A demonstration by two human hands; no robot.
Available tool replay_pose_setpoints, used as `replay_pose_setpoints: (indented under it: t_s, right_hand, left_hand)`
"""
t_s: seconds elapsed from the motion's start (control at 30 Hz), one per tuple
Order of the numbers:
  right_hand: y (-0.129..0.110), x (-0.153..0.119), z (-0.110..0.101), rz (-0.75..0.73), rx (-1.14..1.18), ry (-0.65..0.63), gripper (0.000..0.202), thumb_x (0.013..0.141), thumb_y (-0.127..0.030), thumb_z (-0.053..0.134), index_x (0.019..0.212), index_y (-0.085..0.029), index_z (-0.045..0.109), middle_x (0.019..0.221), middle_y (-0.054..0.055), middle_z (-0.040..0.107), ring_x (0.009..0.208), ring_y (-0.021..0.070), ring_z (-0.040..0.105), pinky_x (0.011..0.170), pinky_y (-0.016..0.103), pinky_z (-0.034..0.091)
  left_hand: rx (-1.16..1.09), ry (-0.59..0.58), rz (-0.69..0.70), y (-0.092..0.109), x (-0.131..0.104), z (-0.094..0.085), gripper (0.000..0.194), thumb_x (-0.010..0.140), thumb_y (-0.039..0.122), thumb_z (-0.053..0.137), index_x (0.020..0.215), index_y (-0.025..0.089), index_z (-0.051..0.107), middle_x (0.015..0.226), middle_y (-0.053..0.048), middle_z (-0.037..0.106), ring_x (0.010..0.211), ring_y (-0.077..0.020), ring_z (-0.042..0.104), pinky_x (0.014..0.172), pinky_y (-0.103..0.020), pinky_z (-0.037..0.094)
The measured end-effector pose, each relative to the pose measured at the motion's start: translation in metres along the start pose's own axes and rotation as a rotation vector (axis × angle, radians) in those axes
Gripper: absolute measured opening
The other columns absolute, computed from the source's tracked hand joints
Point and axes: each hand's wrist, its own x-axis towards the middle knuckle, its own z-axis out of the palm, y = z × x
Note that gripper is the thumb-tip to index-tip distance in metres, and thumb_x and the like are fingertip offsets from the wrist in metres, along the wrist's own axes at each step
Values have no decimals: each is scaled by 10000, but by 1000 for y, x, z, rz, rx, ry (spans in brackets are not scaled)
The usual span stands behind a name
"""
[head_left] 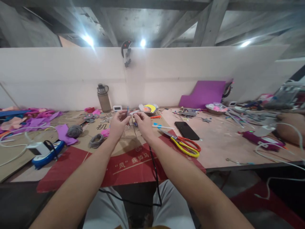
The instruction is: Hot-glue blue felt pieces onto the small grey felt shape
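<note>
My left hand [118, 124] and my right hand [144, 125] meet close together above the cardboard, fingertips pinched. A thin blue piece [127, 110] sticks up at the left fingertips; its kind is too small to tell. From between the hands a strand of grey yarn [134, 129] hangs down, seemingly pinched in my right fingers. Something whitish shows behind the fingertips, partly hidden. Left of my left wrist lies a grey yarn bundle [96, 141], with a second grey yarn ball [75, 131] farther left. Scissors [188, 149] with red and yellow handles lie right of my right forearm.
A black phone [187, 130] lies beyond the scissors. Behind my hands stand a bottle [104, 99] and a bowl [154, 112]. Felt scraps [35, 119] and a blue power strip [47, 155] lie left. Another person's hand [292, 128] is at far right, near a purple device [262, 141].
</note>
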Motion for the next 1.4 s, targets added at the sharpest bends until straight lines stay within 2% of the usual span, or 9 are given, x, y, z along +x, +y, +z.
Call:
replay_pose_setpoints:
  t_s: [0.1, 0.23, 0.4, 0.57, 0.77, 0.97, 1.23, 1.4]
  right_hand:
    - [2, 1, 2, -14, 69, -27, 230, 825, -379, 576, 934, -180, 611, 906, 32, 693, 833, 139, 631, 805, 280, 492]
    - [7, 2, 4, 4, 54, -50, 248, 779, -329, 628, 979, -188, 590, 875, 11, 666, 797, 135, 622, 803, 291, 498]
    - [4, 0, 2, -11, 54, -33, 178, 783, -316, 610, 903, -185, 605, 843, 8, 667, 770, 138, 618, 775, 290, 504]
    - [-1, -4, 1, -52, -7, -4, 166, 814, -340, 584, 877, -192, 621, 833, 16, 672, 761, 151, 611, 759, 300, 508]
    - [-5, -6, -1, -124, -113, 14, 178, 856, -353, 546, 878, -193, 624, 846, 26, 660, 816, 160, 596, 772, 295, 492]
    - [-8, -5, -2, -123, -120, 34, 166, 871, -354, 530, 854, -202, 596, 817, 19, 635, 816, 160, 593, 764, 291, 484]
    - [-6, -4, -2, -149, -163, 49, 165, 875, -349, 518, 881, -204, 597, 836, 23, 633, 832, 176, 586, 798, 315, 474]
    - [-5, -4, -2, -169, -189, 29, 131, 857, -326, 549, 881, -208, 602, 852, 29, 640, 832, 180, 582, 809, 325, 475]
  left_hand:
    - [35, -31, 22, -2, 0, 0, 367, 687, 286, 753, 1012, 189, 613, 947, -67, 706, 823, -184, 661, 642, -271, 500]
    - [118, -53, 57, -4, -2, 0, 366, 686, 249, 742, 1024, 191, 615, 1050, -90, 695, 938, -202, 659, 674, -267, 494]
    - [-43, -109, -36, 2, -7, 7, 354, 696, 304, 747, 995, 199, 590, 964, -65, 707, 755, -159, 638, 594, -257, 472]
    - [-169, -106, -87, 6, -8, 8, 371, 680, 309, 765, 994, 196, 602, 885, -35, 696, 655, -123, 593, 553, -239, 446]
    - [-165, -83, -92, 6, -7, 8, 344, 672, 291, 759, 971, 201, 612, 838, -23, 692, 590, -108, 568, 524, -237, 436]
    - [-141, -106, -112, 5, -8, 10, 366, 664, 305, 758, 980, 205, 604, 776, -13, 671, 579, -121, 564, 514, -245, 412]
    - [-301, -73, -211, 13, -8, 14, 351, 585, 286, 788, 881, 185, 628, 701, 8, 637, 504, -81, 488, 446, -219, 360]
    - [-316, -48, -230, 10, -6, 13, 331, 614, 291, 785, 896, 172, 661, 725, -11, 669, 502, -83, 496, 442, -221, 367]
